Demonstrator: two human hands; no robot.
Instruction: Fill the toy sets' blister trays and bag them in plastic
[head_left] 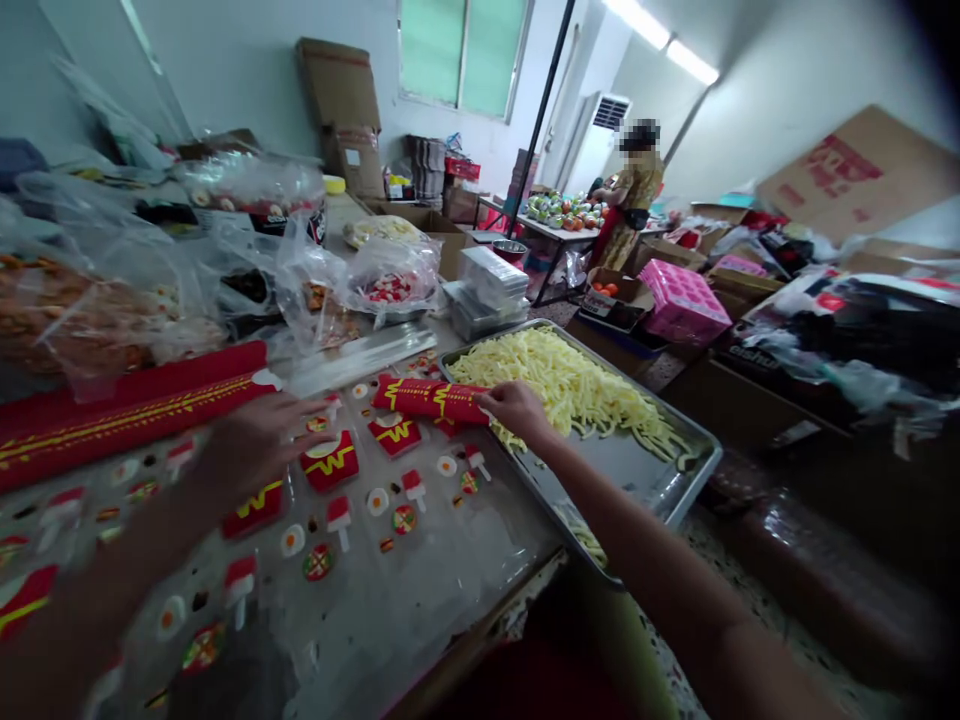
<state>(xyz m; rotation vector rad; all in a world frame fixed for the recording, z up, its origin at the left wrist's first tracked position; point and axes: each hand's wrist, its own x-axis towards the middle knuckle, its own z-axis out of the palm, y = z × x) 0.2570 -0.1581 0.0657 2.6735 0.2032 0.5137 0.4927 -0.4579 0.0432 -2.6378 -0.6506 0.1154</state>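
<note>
My right hand [517, 408] is closed on the end of a short stack of nested red fry cartons [424, 398] with yellow zigzags, beside the tray's left edge. Blurred somewhat, my left hand [251, 440] reaches over the table with fingers stretched out, close to a flat red carton [330, 462]. Another red carton [395, 434] lies just below the stack. Around them, small pieces rest in repeating groups on clear plastic: fried-egg shapes [378, 501], red-and-white popsicle shapes [339, 520] and round pizza shapes [319, 562].
A metal tray [701, 460] of pale yellow fry-shaped pieces [555, 375] stands at right. A long red carton stack [135, 410] lies at left, near clear bags [97, 300]. Clear sleeves [364, 360] lie behind. A person [637, 190] stands at a far table.
</note>
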